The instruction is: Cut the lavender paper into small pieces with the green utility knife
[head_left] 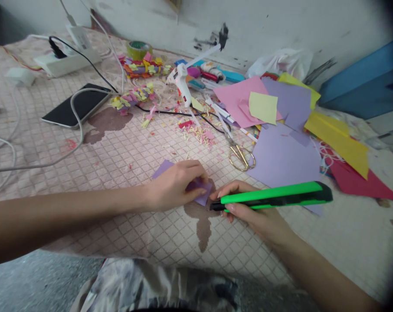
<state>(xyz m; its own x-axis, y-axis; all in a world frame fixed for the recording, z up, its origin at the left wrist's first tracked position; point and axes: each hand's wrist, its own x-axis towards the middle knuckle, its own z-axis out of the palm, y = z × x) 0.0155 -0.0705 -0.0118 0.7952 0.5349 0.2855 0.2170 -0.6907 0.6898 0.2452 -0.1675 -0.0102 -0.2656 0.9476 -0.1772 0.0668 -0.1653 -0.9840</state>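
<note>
1. The left hand (172,187) grips narrowly: its fingertips (196,171) pinch a small piece of lilac paper (201,191) against the cloth, with the thumb curled over it.
2. The right hand (251,212) is closed around a green utility knife (274,197), holding it level. The knife's dark tip sits just beside the lilac paper, apparently not touching it.
3. The paper lies near the middle of a pink quilted cloth (118,225), between the hands and over a brown stain (199,221).
4. One white plastic bag (281,63) sits far right, beside a blue container (359,82). What either holds cannot be made out.
5. Counted on the far side of the cloth: one hot glue gun (181,84), one pair of gold-handled scissors (240,158), one phone (76,106), one power strip (66,63), one tape roll (138,50) and two heaps of coloured paper scraps (141,67) (133,99).
</note>
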